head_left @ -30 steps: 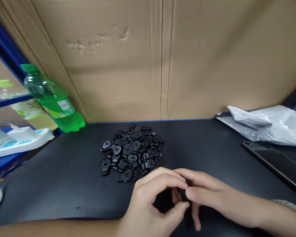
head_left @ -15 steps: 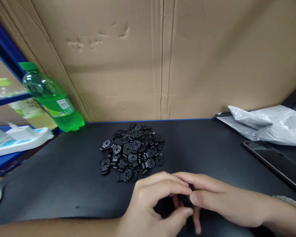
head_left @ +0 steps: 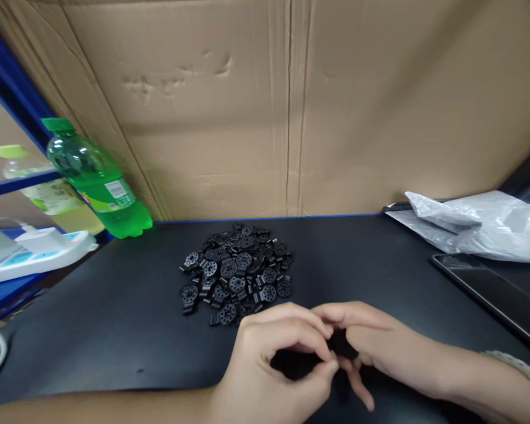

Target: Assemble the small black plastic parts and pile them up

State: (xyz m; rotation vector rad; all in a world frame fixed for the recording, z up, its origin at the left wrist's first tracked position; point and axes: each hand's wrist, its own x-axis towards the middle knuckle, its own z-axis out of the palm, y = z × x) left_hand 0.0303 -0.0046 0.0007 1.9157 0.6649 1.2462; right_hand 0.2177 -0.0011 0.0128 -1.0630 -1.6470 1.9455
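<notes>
At the front edge of the black table, my left hand [head_left: 276, 365] is closed, thumb and index fingertips pressed together. Whatever is between those tips is too small or hidden to make out. Touching its fingers from the right is my right hand [head_left: 380, 335], its fingers curled inward and one lower finger stretched downward. The dark gap between the two hands does not show clearly whether a part sits there. Just beyond them lies a heap of small black plastic pieces [head_left: 228, 268], each with a round perforated disc and a short ribbed tab.
A green soda bottle [head_left: 115, 194] leans at the left by a paler bottle [head_left: 55, 197] and a white power strip [head_left: 39, 253]. On the right lie a dark tablet-like device [head_left: 494, 294] and a silvery plastic bag [head_left: 503, 227]. A cardboard wall [head_left: 212, 135] closes off the back.
A black piece that showed between my fingertips is no longer clearly visible. My right thumb has drawn back to the right, and my left thumb and index finger have come together. The heap is unchanged.
</notes>
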